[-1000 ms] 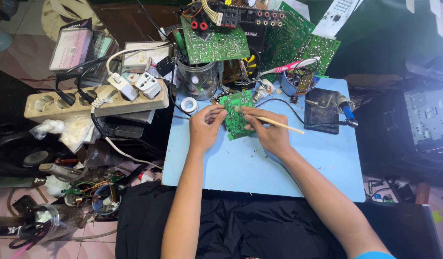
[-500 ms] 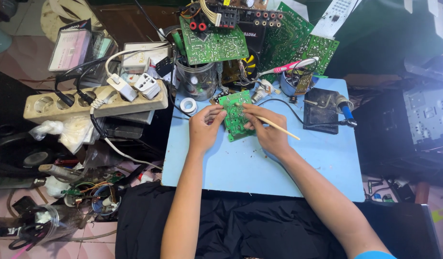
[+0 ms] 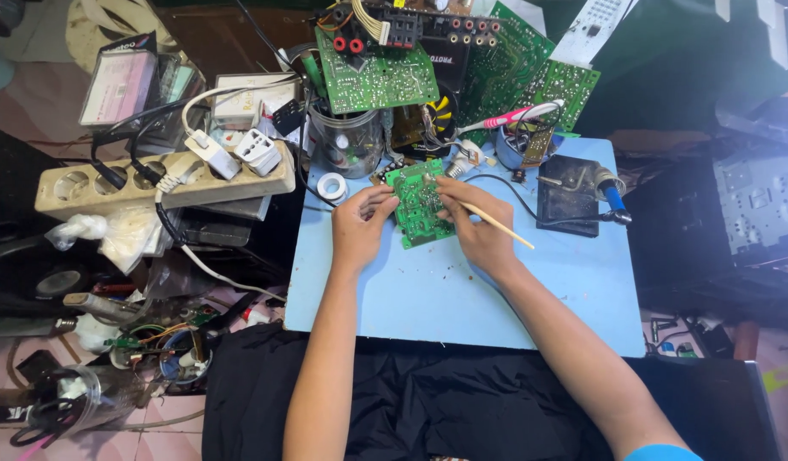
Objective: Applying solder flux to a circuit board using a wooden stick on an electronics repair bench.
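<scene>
Board (image 3: 420, 203), small, green, tilted on blue work mat (image 3: 462, 290), near far edge. Left hand (image 3: 360, 224) pinched shut on board's left edge, steadying it, raising it toward view. Right hand (image 3: 478, 229) closed around thin wooden stick (image 3: 503, 229), pen-style; tip hidden at board surface right of left pinch, tail pointing out past knuckles. Solder roll (image 3: 332, 185) just beyond left fingers. Soldering iron (image 3: 606, 189) parked on black stand (image 3: 567, 205), right of stick hand, within reach yet apart. Power strip (image 3: 155, 181) far left, off mat.
</scene>
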